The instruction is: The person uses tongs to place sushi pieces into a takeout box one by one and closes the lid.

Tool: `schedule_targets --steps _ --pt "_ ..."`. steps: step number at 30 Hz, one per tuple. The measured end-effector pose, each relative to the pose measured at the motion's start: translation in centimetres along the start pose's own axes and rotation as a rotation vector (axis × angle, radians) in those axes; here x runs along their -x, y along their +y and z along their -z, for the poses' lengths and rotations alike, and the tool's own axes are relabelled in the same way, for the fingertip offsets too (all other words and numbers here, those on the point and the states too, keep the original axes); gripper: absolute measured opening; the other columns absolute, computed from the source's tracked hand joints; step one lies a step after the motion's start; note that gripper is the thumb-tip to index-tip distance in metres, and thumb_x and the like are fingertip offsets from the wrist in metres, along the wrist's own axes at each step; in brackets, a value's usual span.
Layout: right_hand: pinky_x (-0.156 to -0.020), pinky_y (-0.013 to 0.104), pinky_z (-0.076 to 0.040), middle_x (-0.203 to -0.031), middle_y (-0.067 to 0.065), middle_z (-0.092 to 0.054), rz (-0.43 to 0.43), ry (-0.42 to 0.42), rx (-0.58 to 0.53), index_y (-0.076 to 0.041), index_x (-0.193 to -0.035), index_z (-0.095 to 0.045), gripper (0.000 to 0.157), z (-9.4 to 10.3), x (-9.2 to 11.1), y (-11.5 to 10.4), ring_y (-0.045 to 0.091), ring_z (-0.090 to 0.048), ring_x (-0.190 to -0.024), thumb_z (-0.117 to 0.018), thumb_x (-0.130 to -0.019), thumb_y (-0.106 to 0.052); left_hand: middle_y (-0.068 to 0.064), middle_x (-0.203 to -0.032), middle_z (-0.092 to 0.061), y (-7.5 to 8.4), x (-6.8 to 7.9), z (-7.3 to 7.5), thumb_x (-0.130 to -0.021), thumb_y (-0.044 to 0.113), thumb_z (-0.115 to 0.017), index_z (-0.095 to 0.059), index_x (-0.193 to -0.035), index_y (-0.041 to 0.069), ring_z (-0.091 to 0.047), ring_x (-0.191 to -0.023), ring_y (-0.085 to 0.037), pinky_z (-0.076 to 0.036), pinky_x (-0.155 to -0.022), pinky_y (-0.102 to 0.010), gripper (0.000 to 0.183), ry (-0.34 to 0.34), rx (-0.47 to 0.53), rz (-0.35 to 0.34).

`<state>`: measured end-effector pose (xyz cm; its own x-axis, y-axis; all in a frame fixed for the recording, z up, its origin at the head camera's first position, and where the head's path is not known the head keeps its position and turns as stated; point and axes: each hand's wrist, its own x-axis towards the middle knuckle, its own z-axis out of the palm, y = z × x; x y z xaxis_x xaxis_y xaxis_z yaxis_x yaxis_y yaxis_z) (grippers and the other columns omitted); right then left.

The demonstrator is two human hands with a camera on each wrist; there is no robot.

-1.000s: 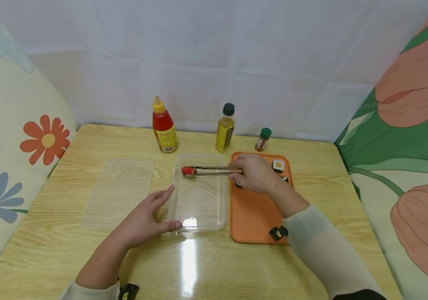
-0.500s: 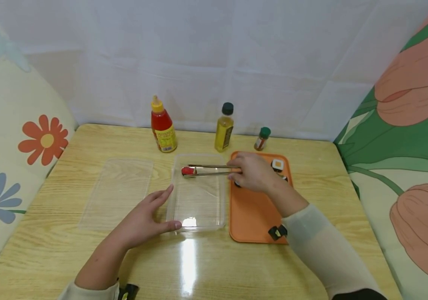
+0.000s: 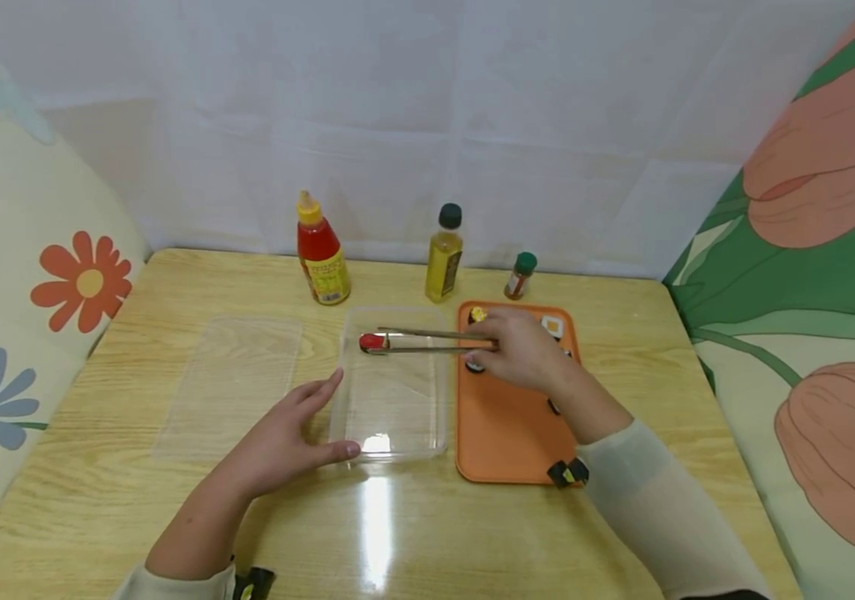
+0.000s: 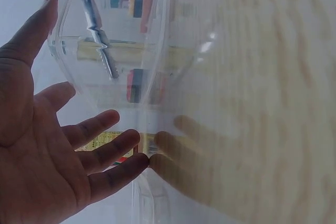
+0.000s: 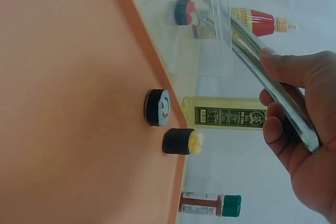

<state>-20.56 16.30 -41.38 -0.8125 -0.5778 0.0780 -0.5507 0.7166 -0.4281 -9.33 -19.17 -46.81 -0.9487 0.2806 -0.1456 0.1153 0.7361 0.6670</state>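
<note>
My right hand (image 3: 521,350) grips metal tongs (image 3: 435,335) that reach left over a clear plastic container (image 3: 397,408). Their tips stand apart, around and just above a red-topped sushi piece (image 3: 373,342) lying in the container's far left part. In the left wrist view a gap shows between the tongs and the sushi piece (image 4: 137,85). My left hand (image 3: 288,442), fingers spread, is at the container's left side, with the thumb near its front left corner. Under my right hand is an orange tray (image 3: 502,433) with several sushi pieces, among them a yellow-topped roll (image 5: 181,141) and a round roll (image 5: 157,107).
A clear lid (image 3: 232,387) lies flat left of the container. Along the back stand a red sauce bottle (image 3: 322,258), an oil bottle (image 3: 444,258) and a small green-capped spice jar (image 3: 521,277). A white cloth (image 3: 382,125) hangs behind the table.
My right hand has shifted slightly right with the tongs, whose tips have spread and let go of the red-topped sushi piece. The yellow-topped roll has come into view. My left hand stays in place.
</note>
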Motion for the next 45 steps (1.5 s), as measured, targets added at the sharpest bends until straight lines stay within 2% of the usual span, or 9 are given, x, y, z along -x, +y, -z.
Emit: schedule_targets --steps 7,11,14,22,33,45 --pt "-0.058 0.032 -0.037 -0.086 -0.002 -0.056 0.064 0.071 -0.023 -0.009 -0.129 -0.074 0.038 -0.1 1.0 0.8 0.014 -0.041 -0.064 -0.08 -0.094 -0.02 -0.021 -0.161 -0.034 -0.1 -0.1 0.0 -0.079 0.074 -0.075 -0.023 -0.167 0.03 -0.037 -0.143 -0.053 -0.034 -0.109 -0.074 0.112 -0.005 0.005 0.015" --pt "-0.059 0.032 -0.041 -0.088 0.0 -0.061 0.083 0.115 -0.047 -0.01 -0.123 -0.077 0.034 -0.2 1.8 1.1 0.013 -0.046 -0.067 -0.083 -0.091 -0.021 -0.021 -0.162 -0.034 0.0 -0.2 0.1 -0.079 0.075 -0.075 -0.023 -0.167 0.03 -0.037 -0.143 -0.053 -0.034 -0.109 -0.074 0.112 -0.011 0.005 0.018" --pt "-0.061 0.032 -0.044 -0.093 0.001 -0.066 0.079 0.136 -0.041 -0.013 -0.122 -0.078 0.034 -0.2 2.4 1.4 0.011 -0.051 -0.072 -0.084 -0.09 -0.023 -0.02 -0.162 -0.034 0.0 -0.1 0.2 -0.078 0.075 -0.075 -0.023 -0.167 0.029 -0.036 -0.144 -0.052 -0.034 -0.109 -0.073 0.112 -0.012 0.001 0.021" --pt "-0.058 0.032 -0.042 -0.088 -0.001 -0.06 0.079 0.175 -0.069 -0.011 -0.125 -0.076 0.036 -0.1 4.2 2.2 0.011 -0.046 -0.066 -0.083 -0.091 -0.023 -0.021 -0.161 -0.034 0.0 0.0 0.3 -0.077 0.077 -0.074 -0.023 -0.167 0.028 -0.036 -0.143 -0.052 -0.034 -0.11 -0.073 0.114 -0.012 -0.004 0.025" --pt "-0.057 0.029 -0.043 -0.091 -0.002 -0.063 0.074 0.254 -0.065 -0.012 -0.123 -0.077 0.036 0.2 7.1 3.3 0.007 -0.047 -0.064 -0.084 -0.09 -0.024 -0.021 -0.161 -0.035 0.0 -0.2 0.0 -0.077 0.073 -0.077 -0.025 -0.167 0.028 -0.037 -0.143 -0.052 -0.033 -0.11 -0.073 0.113 -0.012 0.012 0.017" --pt "-0.058 0.027 -0.045 -0.097 0.0 -0.067 0.129 0.373 -0.087 -0.006 -0.118 -0.078 0.038 0.1 9.7 5.1 0.007 -0.05 -0.07 -0.089 -0.082 -0.01 -0.021 -0.16 -0.036 0.1 -0.2 0.1 -0.076 0.076 -0.076 -0.026 -0.166 0.027 -0.038 -0.143 -0.052 -0.034 -0.11 -0.072 0.114 0.002 0.002 0.006"
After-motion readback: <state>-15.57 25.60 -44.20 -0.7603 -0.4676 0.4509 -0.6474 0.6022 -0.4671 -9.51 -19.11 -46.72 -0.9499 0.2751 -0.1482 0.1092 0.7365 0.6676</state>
